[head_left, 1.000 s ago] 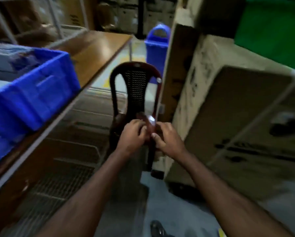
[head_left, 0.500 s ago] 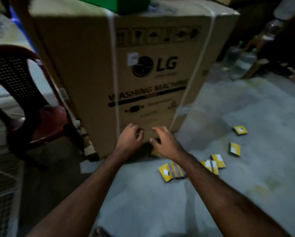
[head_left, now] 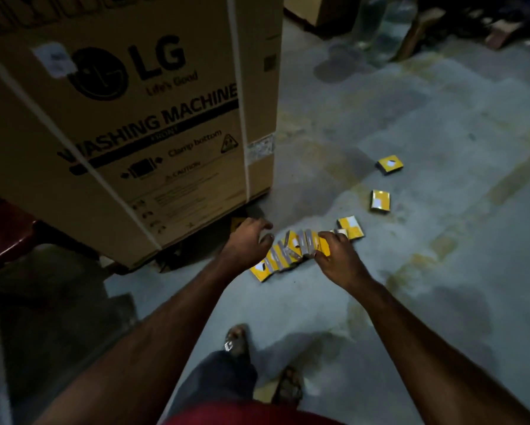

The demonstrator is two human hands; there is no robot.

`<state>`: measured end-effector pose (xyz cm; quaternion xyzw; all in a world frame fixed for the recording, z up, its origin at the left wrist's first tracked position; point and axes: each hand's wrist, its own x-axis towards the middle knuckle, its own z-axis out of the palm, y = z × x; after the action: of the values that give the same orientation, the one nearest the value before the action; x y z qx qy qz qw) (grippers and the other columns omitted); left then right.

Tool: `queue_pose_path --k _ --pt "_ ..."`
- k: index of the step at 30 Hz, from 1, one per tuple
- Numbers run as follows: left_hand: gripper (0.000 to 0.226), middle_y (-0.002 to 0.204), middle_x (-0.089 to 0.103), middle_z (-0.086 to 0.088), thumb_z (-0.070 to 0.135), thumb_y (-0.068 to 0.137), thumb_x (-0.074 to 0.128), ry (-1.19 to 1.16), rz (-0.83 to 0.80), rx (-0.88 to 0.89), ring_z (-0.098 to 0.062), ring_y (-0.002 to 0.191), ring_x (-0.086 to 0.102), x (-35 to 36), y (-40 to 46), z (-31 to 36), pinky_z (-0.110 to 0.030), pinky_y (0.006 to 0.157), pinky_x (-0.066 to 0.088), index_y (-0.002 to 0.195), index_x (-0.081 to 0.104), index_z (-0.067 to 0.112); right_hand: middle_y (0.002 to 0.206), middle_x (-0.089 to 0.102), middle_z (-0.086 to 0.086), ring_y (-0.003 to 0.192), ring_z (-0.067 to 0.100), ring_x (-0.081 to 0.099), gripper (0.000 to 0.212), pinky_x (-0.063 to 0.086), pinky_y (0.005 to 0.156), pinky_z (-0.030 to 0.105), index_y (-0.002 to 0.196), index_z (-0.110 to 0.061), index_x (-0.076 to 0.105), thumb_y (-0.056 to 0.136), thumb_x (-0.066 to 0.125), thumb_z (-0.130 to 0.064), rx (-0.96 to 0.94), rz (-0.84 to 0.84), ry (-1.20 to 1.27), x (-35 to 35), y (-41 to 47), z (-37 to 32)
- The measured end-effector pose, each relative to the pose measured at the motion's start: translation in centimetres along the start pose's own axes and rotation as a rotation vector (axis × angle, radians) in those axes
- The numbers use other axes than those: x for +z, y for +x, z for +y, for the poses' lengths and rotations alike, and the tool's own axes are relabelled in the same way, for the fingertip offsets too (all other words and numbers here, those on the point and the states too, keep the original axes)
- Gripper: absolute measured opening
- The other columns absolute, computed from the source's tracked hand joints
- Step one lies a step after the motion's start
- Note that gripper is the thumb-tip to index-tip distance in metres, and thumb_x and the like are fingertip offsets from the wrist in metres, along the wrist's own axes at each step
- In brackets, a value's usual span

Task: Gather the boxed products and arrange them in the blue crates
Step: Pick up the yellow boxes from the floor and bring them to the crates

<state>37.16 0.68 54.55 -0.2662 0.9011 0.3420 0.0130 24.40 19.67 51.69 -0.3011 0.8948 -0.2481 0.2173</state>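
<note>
A row of several small yellow boxes [head_left: 289, 254] lies on the grey floor, just in front of me. My left hand [head_left: 246, 242] hovers over the row's left end, its fingers loosely curled and holding nothing. Over the row's right end my right hand [head_left: 342, 259] has its fingers and thumb curled; whether it grips a box is unclear. Three more yellow boxes lie apart to the right: one [head_left: 352, 227] beside the row, another [head_left: 380, 200] farther out, and the third [head_left: 389, 164] farthest. One more yellow box [head_left: 237, 223] peeks from under the carton. No blue crate is in view.
A tall LG washing-machine carton [head_left: 128, 118] stands at the left, close behind the row. A dark red chair [head_left: 3, 240] shows at the left edge. Plastic bottles [head_left: 386, 26] and scrap boards sit at the back right. My feet [head_left: 236, 343] are below the hands.
The view swung right and down, from the chair and blue crates to the carton and floor. Both hands have moved down over the row of yellow boxes.
</note>
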Motion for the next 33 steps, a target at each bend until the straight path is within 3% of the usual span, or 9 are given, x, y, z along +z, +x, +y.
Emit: queue_pose_path --k 4,10,17,21,25,30,33 --pt "0.033 0.124 0.061 -0.010 0.022 0.094 0.053 0.002 -0.063 -0.045 -0.024 0.119 0.053 1.6 3.4 -2.0 -0.028 0.096 0.039 0.124 0.061 0.009 0.129 0.050 0.018 0.119 0.034 0.050 0.049 0.041 0.092 0.034 0.135 -0.008 0.050 0.090 0.065 -0.023 0.055 -0.073 0.001 0.9 2.4 1.9" --pt "0.030 0.123 0.063 -0.015 0.016 0.095 0.054 -0.122 -0.128 -0.157 -0.028 0.115 0.056 5.3 9.9 -5.5 -0.031 0.096 0.041 0.122 0.061 0.004 0.138 0.043 0.015 0.125 0.033 0.047 0.056 0.040 0.101 0.039 0.142 -0.015 0.042 0.091 0.062 -0.031 0.206 -0.234 -0.063 3.0 8.1 5.0" --pt "0.023 0.116 0.064 -0.012 0.012 0.097 0.050 -0.277 -0.259 -0.288 -0.025 0.108 0.058 12.3 17.5 -6.2 -0.017 0.074 0.030 0.111 0.065 0.001 0.139 0.041 0.019 0.125 0.037 0.047 0.063 0.042 0.102 0.043 0.146 -0.016 0.033 0.092 0.059 -0.036 0.423 -0.330 -0.054 6.0 16.6 9.8" --pt "0.028 0.121 0.063 -0.008 0.015 0.097 0.051 -0.341 -0.314 -0.335 -0.021 0.112 0.057 18.5 22.5 -7.9 -0.019 0.085 0.038 0.121 0.063 0.005 0.143 0.038 0.018 0.128 0.035 0.044 0.068 0.040 0.103 0.042 0.149 -0.015 0.027 0.092 0.060 -0.034 0.439 -0.344 -0.020 10.3 21.5 14.2" --pt "0.032 0.125 0.062 -0.010 0.018 0.096 0.053 -0.343 -0.325 -0.426 -0.025 0.116 0.056 28.2 28.0 -12.9 -0.031 0.098 0.043 0.126 0.059 0.007 0.144 0.035 0.018 0.129 0.035 0.043 0.077 0.039 0.104 0.043 0.152 -0.016 0.019 0.091 0.063 -0.032 0.463 -0.327 0.001 17.6 27.0 21.9" --pt "0.041 0.131 0.057 -0.014 0.029 0.094 0.055 -0.232 -0.297 -0.617 -0.031 0.123 0.052 41.2 34.2 -20.6 -0.040 0.102 0.042 0.130 0.052 0.011 0.155 0.019 0.018 0.139 0.038 0.028 0.090 0.030 0.110 0.045 0.155 -0.015 0.007 0.089 0.066 -0.025 0.389 -0.290 0.015 28.2 33.0 31.9" --pt "0.048 0.133 0.054 -0.019 0.032 0.093 0.057 -0.192 -0.248 -0.719 -0.036 0.124 0.050 46.7 36.7 -23.4 -0.041 0.103 0.041 0.134 0.048 0.009 0.155 0.017 0.017 0.140 0.038 0.025 0.092 0.032 0.109 0.047 0.155 -0.018 0.007 0.086 0.068 -0.025 0.300 -0.311 -0.024 33.3 35.8 35.9"
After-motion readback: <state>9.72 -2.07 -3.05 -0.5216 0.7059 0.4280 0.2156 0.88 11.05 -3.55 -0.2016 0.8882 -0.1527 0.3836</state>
